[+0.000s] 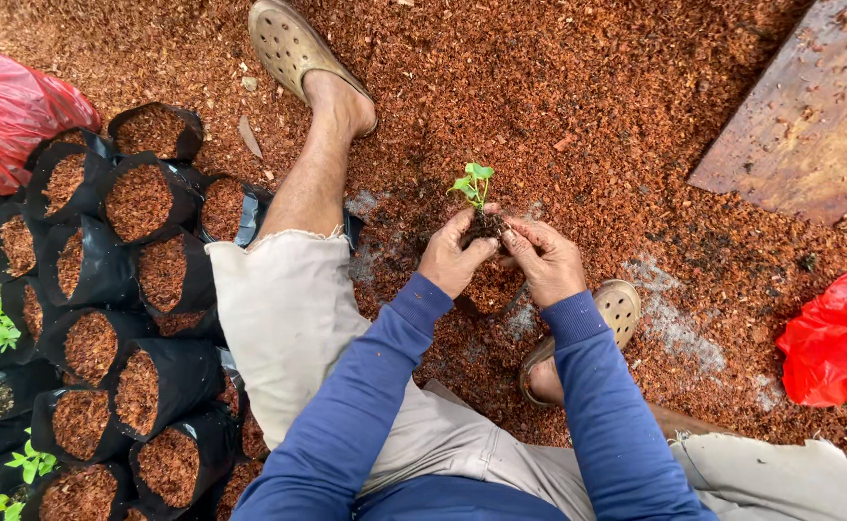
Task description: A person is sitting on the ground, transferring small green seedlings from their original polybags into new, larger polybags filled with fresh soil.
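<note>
Blue sleeves [375, 415] reaching fwd: left hand [452, 259] & right hand [545, 259] both pinching seedling [475, 185] rootball upright, steadying it over black bag [489, 289]; filled bags [139, 203] sitting at 9 o'clock.

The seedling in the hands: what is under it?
Under the seedling is a dark root clump, pinched by left hand and right hand. Fingers hide its underside.

Left hand [454, 259]: cups the seedling's [474, 185] dark root ball.
Right hand [546, 257]: pinches the same ball.
Bags [144, 280]: black, mulch-filled, at left.
</note>
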